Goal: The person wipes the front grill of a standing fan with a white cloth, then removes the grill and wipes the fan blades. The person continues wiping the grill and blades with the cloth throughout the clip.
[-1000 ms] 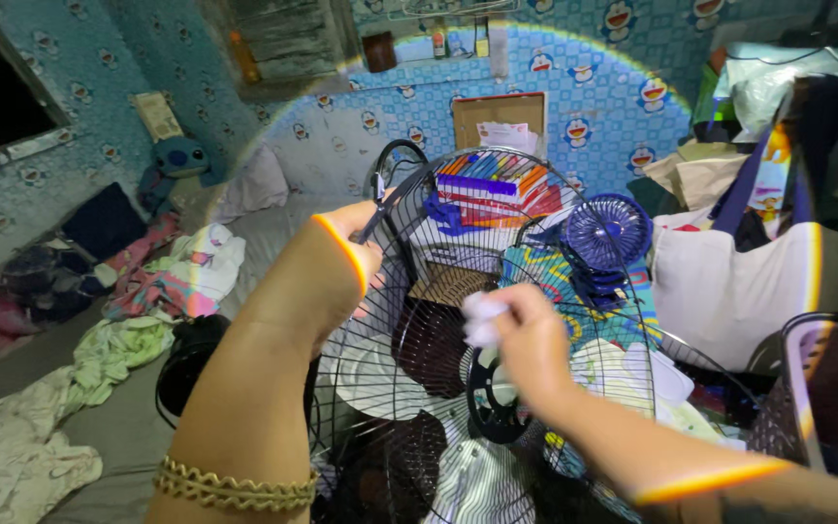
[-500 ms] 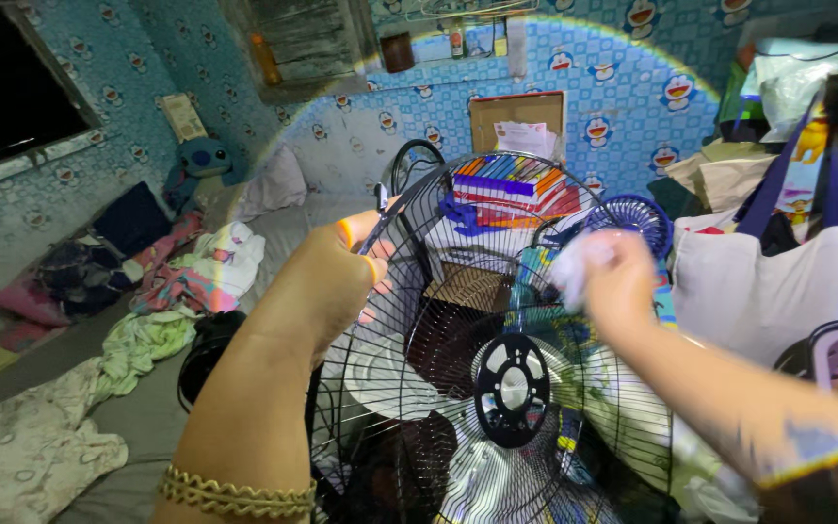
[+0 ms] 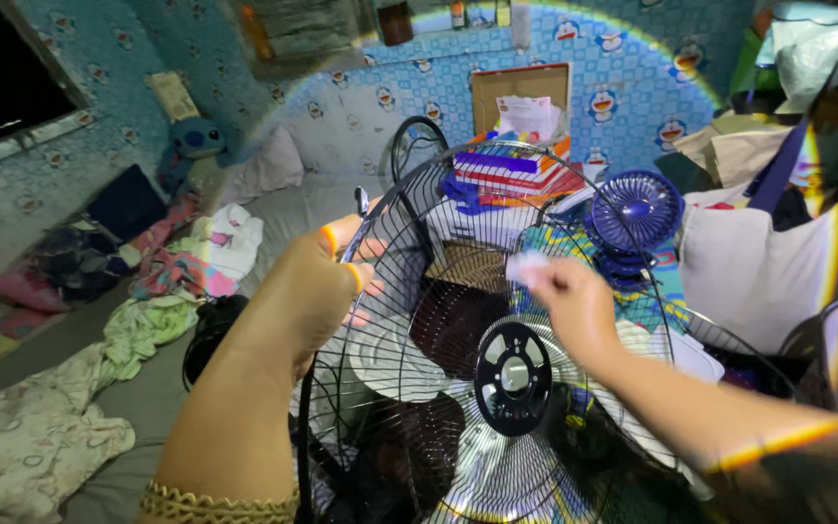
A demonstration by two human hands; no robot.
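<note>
Small blue fan (image 3: 635,209) is standing at my right, just beside a white cloth bag (image 3: 758,267). Stack of colourful books (image 3: 506,175) is sitting ahead of me, with an open cardboard box (image 3: 521,97) behind it against the blue patterned wall (image 3: 613,68). Blue plush toy (image 3: 196,141) is leaning in the far left corner. Crumpled clothes (image 3: 162,277) are lying along the mattress's left edge.

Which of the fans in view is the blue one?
The small fan standing right of the striped boxes is blue. The big wire fan guard that the left hand grips is black, with a black round hub.
</note>
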